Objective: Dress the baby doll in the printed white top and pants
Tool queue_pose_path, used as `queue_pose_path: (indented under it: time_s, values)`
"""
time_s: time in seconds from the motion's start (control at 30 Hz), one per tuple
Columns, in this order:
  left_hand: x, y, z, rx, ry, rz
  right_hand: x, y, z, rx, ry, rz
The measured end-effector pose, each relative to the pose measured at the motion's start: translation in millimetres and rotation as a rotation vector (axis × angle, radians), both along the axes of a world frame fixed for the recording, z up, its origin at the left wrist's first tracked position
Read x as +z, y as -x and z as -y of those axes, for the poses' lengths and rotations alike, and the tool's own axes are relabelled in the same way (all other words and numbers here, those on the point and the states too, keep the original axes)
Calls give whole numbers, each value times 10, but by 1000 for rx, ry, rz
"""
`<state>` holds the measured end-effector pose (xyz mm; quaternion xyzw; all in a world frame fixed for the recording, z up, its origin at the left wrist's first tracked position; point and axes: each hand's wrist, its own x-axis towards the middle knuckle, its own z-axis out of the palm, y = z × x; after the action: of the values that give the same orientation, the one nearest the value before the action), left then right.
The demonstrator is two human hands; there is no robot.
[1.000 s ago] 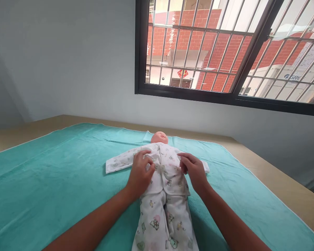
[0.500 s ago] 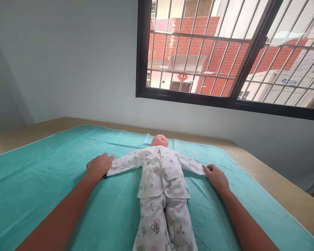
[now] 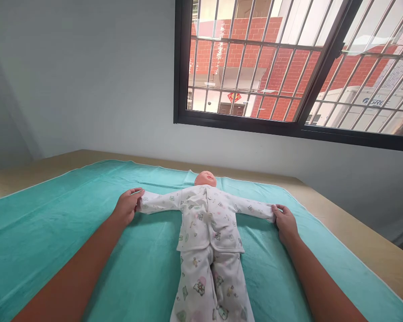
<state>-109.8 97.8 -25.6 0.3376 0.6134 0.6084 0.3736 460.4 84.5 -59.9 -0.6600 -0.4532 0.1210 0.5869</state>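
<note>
Doll [image 3: 208, 214] lying face up on a teal towel [image 3: 53, 232], head [image 3: 205, 178] toward the wall and window [image 3: 289, 67], legs toward the camera. It wears a white printed top and matching trousers [image 3: 211, 286]; both sleeves are spread out sideways, so that body and sleeves form a cross. The towel covers a tan surface [image 3: 356, 232], whose bare edge shows along the far side and at right.

Left hand [image 3: 126, 208]: placed at the cuff of the sleeve [image 3: 157, 202] on the left of the view. Fingers curl round the sleeve end, thumb below and fingertips above, pinching the fabric. This cuff sits slightly raised off the towel.

Right hand [image 3: 285, 221]: placed at the cuff of the opposite sleeve [image 3: 253, 209]. Fingers are bent over the sleeve end and closed on it; the heel of the hand rests on the towel. Both forearms run from the lower corners of the view toward the cuffs, one on each side of the doll, well apart from the trunk.

Top: closed down the front, its hem lying over the waist of the trousers. Window: dark frame with bars; brick wall visible beyond the glass.
</note>
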Motion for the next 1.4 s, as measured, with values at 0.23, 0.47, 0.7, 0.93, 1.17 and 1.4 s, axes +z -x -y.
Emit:
queue_pose_path:
  time_s: [0.23,0.47,0.7,0.93,1.17,1.4]
  values:
    - [-111,95,-18,102,18,-64,-41,-67,-56,-20,106,34]
    - [-177,90,-11,91,133,-513,-88,-61,-78,-28,189,185]
    - [-179,-11,47,71,145,-910,-98,-17,-39,-72,180,296]
    - [-124,-354,101,-32,-105,-1182,131,309,90,-84,9,430]
    - [-193,-696,146,-272,-407,-1228,750,1621,302,628,-124,430]
    - [-244,-649,98,-246,-408,-1099,1068,2131,191,785,-30,676]
